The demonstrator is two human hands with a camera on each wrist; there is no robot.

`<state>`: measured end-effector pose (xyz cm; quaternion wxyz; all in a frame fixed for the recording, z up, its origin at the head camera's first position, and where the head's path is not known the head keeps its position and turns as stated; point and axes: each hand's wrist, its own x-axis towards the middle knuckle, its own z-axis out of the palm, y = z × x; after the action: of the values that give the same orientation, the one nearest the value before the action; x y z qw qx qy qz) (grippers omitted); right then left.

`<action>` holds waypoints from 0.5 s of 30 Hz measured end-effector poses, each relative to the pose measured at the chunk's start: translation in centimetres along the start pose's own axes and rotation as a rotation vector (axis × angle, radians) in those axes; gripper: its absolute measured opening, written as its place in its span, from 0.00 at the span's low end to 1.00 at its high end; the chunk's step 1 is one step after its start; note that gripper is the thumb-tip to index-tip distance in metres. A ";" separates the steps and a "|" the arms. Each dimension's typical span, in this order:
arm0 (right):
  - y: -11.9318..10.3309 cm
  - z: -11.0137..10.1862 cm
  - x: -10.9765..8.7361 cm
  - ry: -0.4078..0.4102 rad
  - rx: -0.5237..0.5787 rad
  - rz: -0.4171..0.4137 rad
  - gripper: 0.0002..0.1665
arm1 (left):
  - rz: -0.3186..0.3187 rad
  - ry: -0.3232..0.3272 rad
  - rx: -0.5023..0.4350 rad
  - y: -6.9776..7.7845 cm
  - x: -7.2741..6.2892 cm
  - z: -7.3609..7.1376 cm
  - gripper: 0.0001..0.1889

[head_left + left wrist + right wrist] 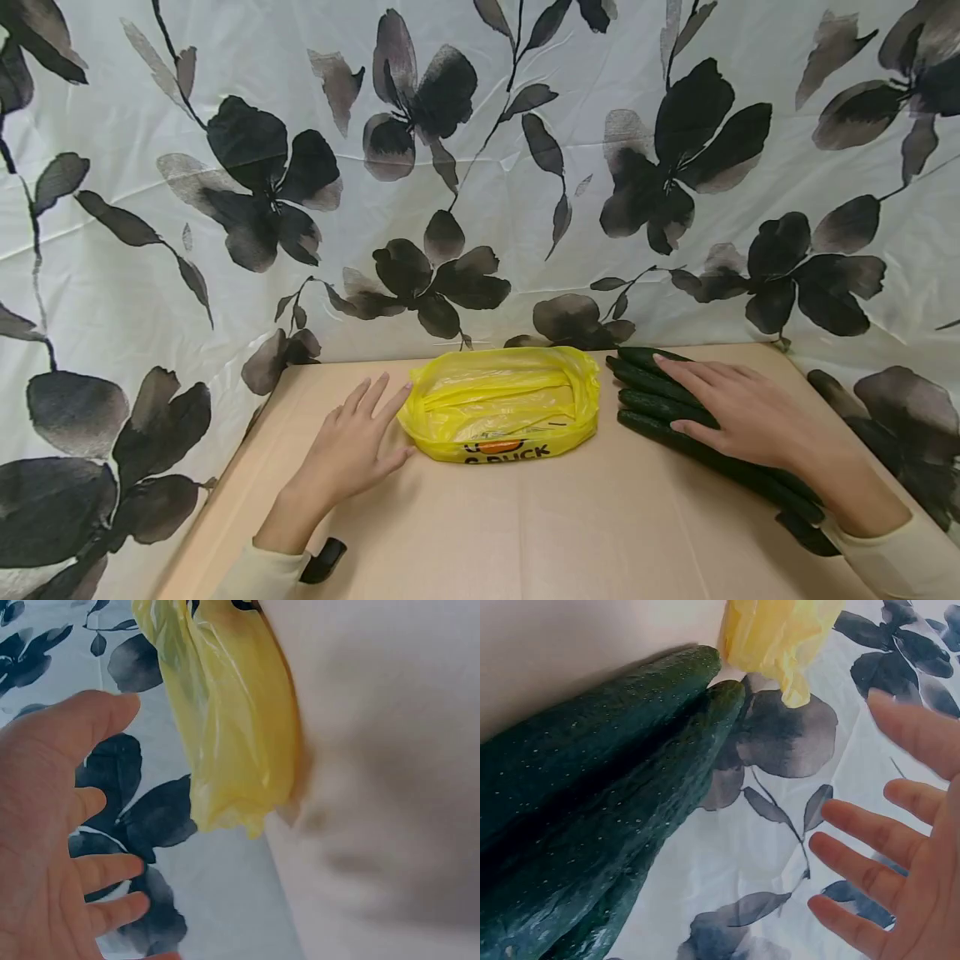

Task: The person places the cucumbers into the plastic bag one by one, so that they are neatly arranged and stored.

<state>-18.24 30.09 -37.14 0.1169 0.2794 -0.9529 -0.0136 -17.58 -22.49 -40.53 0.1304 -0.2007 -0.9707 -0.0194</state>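
- Pale tan tabletop [525, 525]; white cloth [540, 283] with dark flowers shows behind it and at both sides.
- Yellow plastic bag [502, 408] near the far edge, dark green cucumbers [652, 406] bunched to its right.
- Left hand [351, 446] just beside the bag's left end, fingers spread, grasping nothing.
- Right hand [750, 412] over the cucumbers, fingers extended (likewise free).
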 end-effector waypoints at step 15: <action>1.2 -0.7 -0.8 0.029 0.077 0.002 0.49 | -0.165 -0.073 -0.319 -0.7 0.8 1.8 0.34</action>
<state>-18.08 31.54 -36.51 0.1199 0.2828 -0.9513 0.0272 -19.03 -22.68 -42.07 0.0595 -0.1391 -0.9726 -0.1766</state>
